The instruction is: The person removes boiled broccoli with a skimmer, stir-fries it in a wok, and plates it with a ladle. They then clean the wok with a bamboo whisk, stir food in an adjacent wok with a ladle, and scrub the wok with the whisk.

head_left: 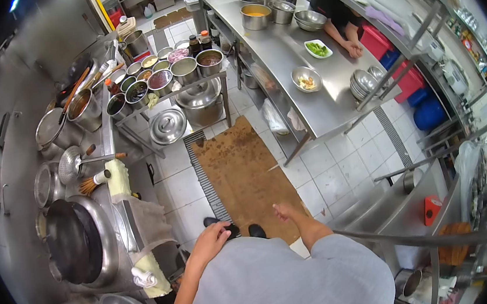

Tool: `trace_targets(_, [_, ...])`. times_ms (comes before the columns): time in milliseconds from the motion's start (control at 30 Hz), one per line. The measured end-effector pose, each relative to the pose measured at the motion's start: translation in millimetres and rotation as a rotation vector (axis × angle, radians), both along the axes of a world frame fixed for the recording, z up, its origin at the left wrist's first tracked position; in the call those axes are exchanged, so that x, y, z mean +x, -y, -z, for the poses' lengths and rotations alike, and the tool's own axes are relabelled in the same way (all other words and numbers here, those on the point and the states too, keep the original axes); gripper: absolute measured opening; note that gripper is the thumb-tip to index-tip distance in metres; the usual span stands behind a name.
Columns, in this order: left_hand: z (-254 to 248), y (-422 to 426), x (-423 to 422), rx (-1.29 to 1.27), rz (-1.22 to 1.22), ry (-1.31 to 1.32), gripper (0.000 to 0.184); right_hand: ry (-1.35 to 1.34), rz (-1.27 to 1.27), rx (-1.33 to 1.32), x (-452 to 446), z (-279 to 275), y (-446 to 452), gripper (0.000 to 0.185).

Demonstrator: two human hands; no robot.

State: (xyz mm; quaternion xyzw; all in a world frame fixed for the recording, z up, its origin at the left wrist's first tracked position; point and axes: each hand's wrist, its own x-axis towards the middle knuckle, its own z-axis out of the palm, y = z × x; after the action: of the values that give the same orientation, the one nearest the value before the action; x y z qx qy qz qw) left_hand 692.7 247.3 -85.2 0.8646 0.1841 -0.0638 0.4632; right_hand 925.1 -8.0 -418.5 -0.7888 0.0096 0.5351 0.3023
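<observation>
My left hand (212,240) hangs in front of my body with its fingers loosely stretched out and nothing in it. The stove counter edge, draped with a grey cloth (149,219), is the nearest thing on its left. My right hand (284,211) is held out over the brown floor mat (244,163), its fingers curled closed and no object showing in them. On the stove to my left sits a dark wok (67,242). A skimmer (72,165) and a bamboo brush (95,181) lie beyond it.
Ahead stands a rack of sauce and ingredient pots (160,81), with a lidded stockpot (200,100) underneath. A steel table (280,49) at right bears a bowl of chopped pieces (306,79) and a dish of greens (318,49). Another person's hands (353,49) rest there. Shelving (433,239) flanks my right.
</observation>
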Motion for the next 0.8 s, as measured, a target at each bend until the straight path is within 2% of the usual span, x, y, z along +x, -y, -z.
trace_targets(100, [0.7,-43.3,19.9,-0.054,-0.002,0.042,0.030,0.068,-0.286,0.122,1.3,-7.7,-28.6,0.033])
trace_targets(133, [1.1,-62.0,22.0,-0.057,-0.030,0.062,0.031,0.074,-0.361,-0.018,-3.3,-10.0,-49.1,0.025])
trace_targets(167, [13.7,-86.3,22.0,-0.034,-0.007,0.124,0.033,0.134,-0.525,-0.130,-7.2,28.1,-63.4,0.024])
trace_targets(200, [10.0,-107.2,21.5,-0.054,-0.048,0.099,0.034,0.553,-0.550,0.270,-5.6,91.3,-52.6,0.033])
trace_targets(233, [4.8,-126.2,20.0,-0.003,-0.073,0.124,0.033,0.543,-0.674,0.320,10.7,92.2,-111.1,0.033])
trace_targets(300, [-5.2,-166.0,11.3,0.051,-0.176,0.148,0.032,0.515,-0.863,0.276,30.8,74.1,-204.5,0.036])
trace_targets(367, [-10.8,-201.7,3.1,0.085,-0.171,0.165,0.032,0.510,-0.964,0.200,40.7,47.1,-268.4,0.039])
trace_targets(433, [-4.6,-231.0,-9.8,0.143,-0.255,0.186,0.031,0.455,-0.952,0.074,43.5,0.4,-332.1,0.038])
trace_targets(467, [-2.3,-243.6,-15.7,0.149,-0.282,0.159,0.031,0.405,-0.907,-0.009,39.4,-42.8,-374.7,0.036])
trace_targets(500, [-0.7,-253.8,-20.5,0.151,-0.308,0.131,0.031,0.461,-0.940,0.147,50.1,-38.6,-430.1,0.037])
trace_targets(533, [-0.2,-261.9,-24.9,0.144,-0.344,0.124,0.031,0.620,-0.911,0.391,42.9,-59.6,-481.5,0.035])
trace_targets(567, [-0.9,-270.7,-30.5,0.109,-0.369,0.122,0.031,0.593,-0.813,0.391,41.1,-56.8,-538.1,0.037])
trace_targets(600, [-2.9,-281.4,-37.6,0.080,-0.395,0.118,0.031,0.694,-0.768,0.729,40.5,-30.7,-593.1,0.032])
trace_targets(633, [-2.8,-290.4,-45.3,0.088,-0.437,0.105,0.031,0.621,-0.701,0.712,37.4,-5.1,-653.5,0.038])
trace_targets(667, [0.0,-295.7,-51.5,0.100,-0.511,0.096,0.031,0.647,-0.714,0.727,13.2,-53.4,-689.5,0.046])
trace_targets(700, [2.8,-301.9,-56.2,0.115,-0.584,0.089,0.031,0.628,-0.749,0.756,-7.0,-64.5,-724.4,0.046])
trace_targets(767, [3.7,-317.9,-64.8,0.130,-0.669,0.072,0.031,0.192,-0.661,0.715,-40.9,-79.7,-786.8,0.051])
trace_targets(800, [2.2,-324.9,-67.7,0.091,-0.717,0.054,0.032,0.036,-0.762,0.653,-57.6,-114.2,-800.1,0.047])
